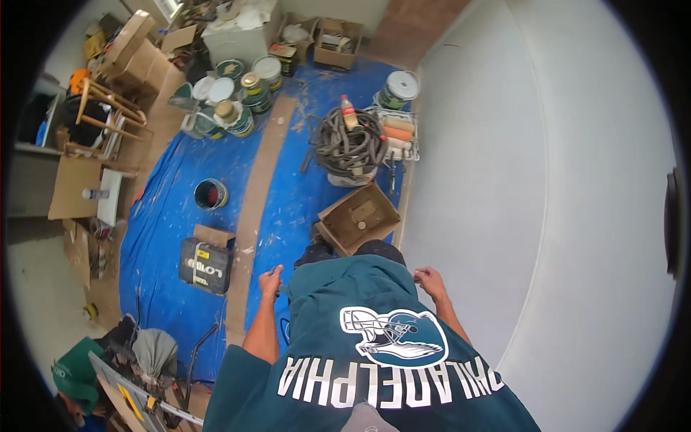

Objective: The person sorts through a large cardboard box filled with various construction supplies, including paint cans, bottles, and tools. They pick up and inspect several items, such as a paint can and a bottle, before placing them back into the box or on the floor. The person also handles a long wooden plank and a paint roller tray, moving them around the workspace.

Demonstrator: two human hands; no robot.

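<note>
In the head view, left hand point(271, 279): lowered beside the person's left hip, over the blue sheet point(162, 173), fingers curled; I cannot tell whether thumb and fingertips meet or pinch something small.
Right hand point(430, 279): beside the right hip, near the white wall point(475, 180), fingers bent inward; whether they are closed together I cannot tell.
Cardboard box point(344, 232): open, just in front of the person's legs, between the two hands and ahead of them, apart from both.
Hose point(350, 151): coiled in a dark heap beyond the box, a red-capped bottle point(348, 114) lying on it.
Paint rollers point(398, 134): to the right of the hose, near a lidded bucket point(402, 85).
Brown strip point(259, 187): running along the sheet, with a dark case point(206, 268) and an open bucket point(224, 193) to its left.
Green cap point(75, 371): on another person, lower left.
</note>
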